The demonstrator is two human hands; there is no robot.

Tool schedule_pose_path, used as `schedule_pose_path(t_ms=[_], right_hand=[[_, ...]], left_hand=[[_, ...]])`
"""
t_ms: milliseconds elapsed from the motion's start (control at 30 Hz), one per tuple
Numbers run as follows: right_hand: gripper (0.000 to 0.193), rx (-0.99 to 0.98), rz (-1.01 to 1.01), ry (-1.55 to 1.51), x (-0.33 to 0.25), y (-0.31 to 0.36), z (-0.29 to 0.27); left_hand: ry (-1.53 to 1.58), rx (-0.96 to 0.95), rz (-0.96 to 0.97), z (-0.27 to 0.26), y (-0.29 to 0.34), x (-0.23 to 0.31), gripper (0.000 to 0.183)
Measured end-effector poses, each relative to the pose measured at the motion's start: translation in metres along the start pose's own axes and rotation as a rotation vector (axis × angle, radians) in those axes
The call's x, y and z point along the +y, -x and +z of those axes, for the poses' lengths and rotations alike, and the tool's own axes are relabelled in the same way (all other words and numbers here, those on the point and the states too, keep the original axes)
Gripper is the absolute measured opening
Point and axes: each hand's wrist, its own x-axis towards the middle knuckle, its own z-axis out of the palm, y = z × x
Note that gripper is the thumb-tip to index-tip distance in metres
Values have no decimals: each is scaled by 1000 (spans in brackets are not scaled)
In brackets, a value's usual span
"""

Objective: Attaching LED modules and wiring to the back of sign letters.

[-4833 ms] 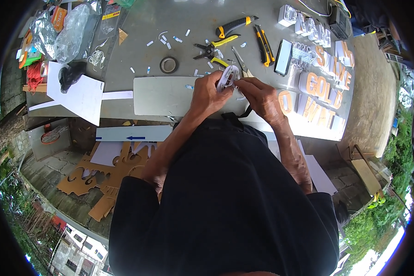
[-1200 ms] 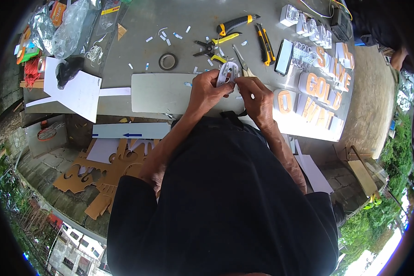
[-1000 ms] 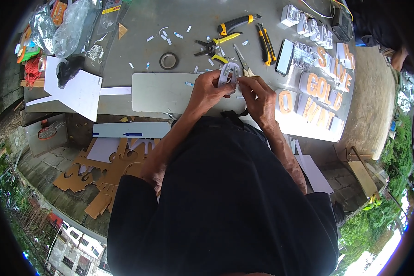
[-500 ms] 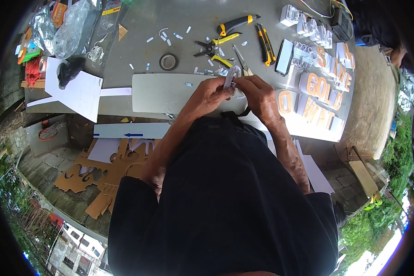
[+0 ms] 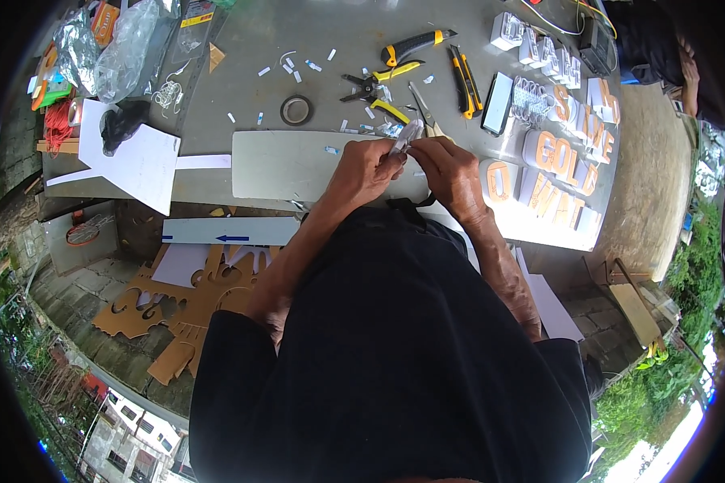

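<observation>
Above the near edge of the table, my left hand (image 5: 364, 167) grips a small white, partly see-through piece (image 5: 408, 135) that looks like a letter shell. It stands tilted up between thumb and fingers. My right hand (image 5: 451, 171) is pinched closed at the piece's right side; whether a thin wire or strip is between those fingertips is hidden. Just beyond lie scissors (image 5: 423, 106) and yellow-black wire strippers (image 5: 376, 85). Under my left wrist rests a pale flat board (image 5: 286, 165).
Two yellow-black cutters, one a box cutter (image 5: 466, 82), lie farther off. Black tape (image 5: 296, 110) and several white scraps are scattered left. A phone (image 5: 498, 103) and rows of white letter shells (image 5: 554, 153) occupy the right. Another person's hand (image 5: 688, 68) shows at far right.
The white piece has turned and tilted to the right in my left hand. My right fingers have shifted slightly against it.
</observation>
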Motion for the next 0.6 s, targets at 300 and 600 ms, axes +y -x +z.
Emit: schedule_pose_path(t_ms=[300, 600], right_hand=[[23, 68, 811, -497, -20, -7, 12], [24, -106, 919, -923, -7, -6, 1]], left_hand=[[-338, 85, 104, 13, 2, 13, 21], [-378, 1, 6, 7, 3, 18, 26]])
